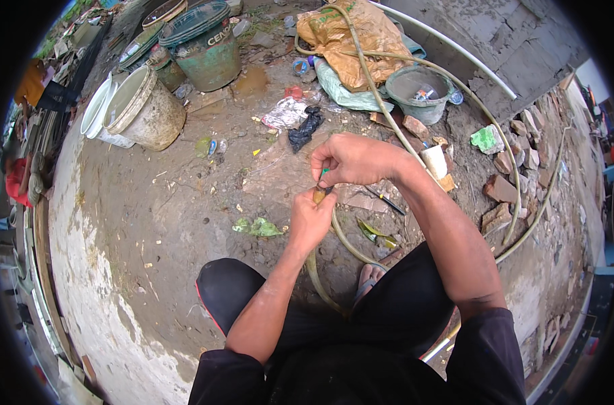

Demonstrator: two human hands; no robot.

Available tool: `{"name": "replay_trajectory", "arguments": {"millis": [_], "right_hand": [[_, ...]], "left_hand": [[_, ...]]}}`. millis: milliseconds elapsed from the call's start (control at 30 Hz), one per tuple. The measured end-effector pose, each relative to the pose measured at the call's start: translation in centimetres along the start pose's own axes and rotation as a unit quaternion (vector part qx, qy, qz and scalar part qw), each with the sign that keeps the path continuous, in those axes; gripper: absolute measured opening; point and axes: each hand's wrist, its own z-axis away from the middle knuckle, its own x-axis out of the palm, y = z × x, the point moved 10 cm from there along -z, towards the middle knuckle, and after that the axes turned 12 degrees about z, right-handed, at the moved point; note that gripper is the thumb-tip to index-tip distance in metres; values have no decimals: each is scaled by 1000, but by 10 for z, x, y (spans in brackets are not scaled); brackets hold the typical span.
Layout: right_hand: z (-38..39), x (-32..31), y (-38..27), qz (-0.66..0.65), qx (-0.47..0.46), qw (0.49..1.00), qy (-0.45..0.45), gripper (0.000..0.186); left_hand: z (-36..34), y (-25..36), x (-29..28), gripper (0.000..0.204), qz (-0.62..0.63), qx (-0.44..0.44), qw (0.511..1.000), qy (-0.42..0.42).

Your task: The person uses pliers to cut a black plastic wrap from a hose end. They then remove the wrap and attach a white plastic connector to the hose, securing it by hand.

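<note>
Outdoor building yard: muddy ground [179, 223], grimy buckets [160, 115], broken bricks [500, 190].

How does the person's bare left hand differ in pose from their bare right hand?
The bare left hand is lower in the picture; the bare right hand is higher. The left closes around a yellowish-brown tubular piece; the right pinches a small green piece. The left roughly follows its forearm's line, while the right bends at the wrist. Both are ungloved.

The yellowish hose [312, 271] is held with its brownish end [318, 196] raised, its length bending downward. A small green piece [324, 174], partly hidden, shows just beside that end, perhaps touching.
</note>
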Motion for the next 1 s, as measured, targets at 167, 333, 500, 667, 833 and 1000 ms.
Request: {"name": "replay_trajectory", "arguments": {"millis": [167, 333, 500, 667, 833, 1000], "right_hand": [[2, 1, 8, 74, 55, 991, 92, 28], [1, 6, 32, -32, 148, 987, 56, 27], [-1, 22, 42, -193, 166, 966, 29, 19], [-1, 9, 29, -41, 132, 984, 113, 15], [0, 0, 7, 82, 90, 981, 150, 13], [18, -32, 55, 94, 103, 981, 135, 14]], "left_hand": [[-6, -9, -13, 30, -8, 11, 996, 83], [-12, -7, -28, 27, -66, 54, 988, 129], [-9, -4, -24, 26, -68, 45, 989, 123], [-10, -3, -24, 27, -65, 43, 989, 126], [-18, -16, -30, 26, -44, 34, 991, 123], [-16, -32, -37, 18, 81, -47, 991, 96]]}}
